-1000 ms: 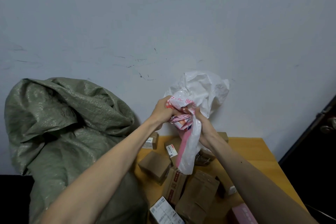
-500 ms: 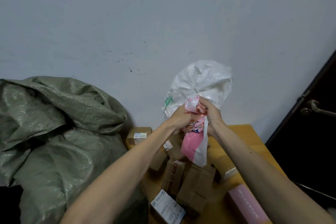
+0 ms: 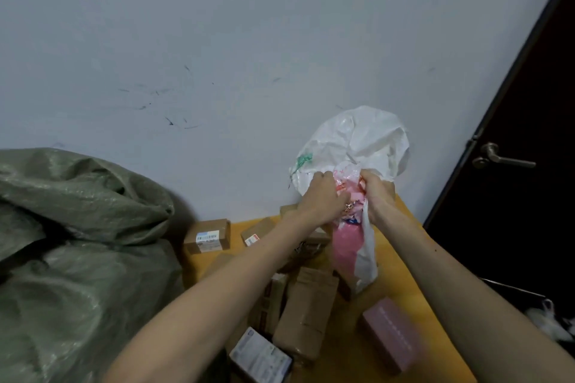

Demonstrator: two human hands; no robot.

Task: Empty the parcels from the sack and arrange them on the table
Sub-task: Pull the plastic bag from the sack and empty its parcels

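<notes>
One green sack slumps well left of your hands, against the bench edge. Below and left of your left hand lie at least six brown boxes, some hidden under your forearm. One white-labelled box lies nearest you. Your left hand is curled tight on the bunched top of one pink-and-white parcel, which hangs below both hands over the bench. Your right hand, just beside the left, grips the same bunch, fingers closed round it. One white sack stands right behind both hands. One pink box lies below your right hand. One door is far right.
</notes>
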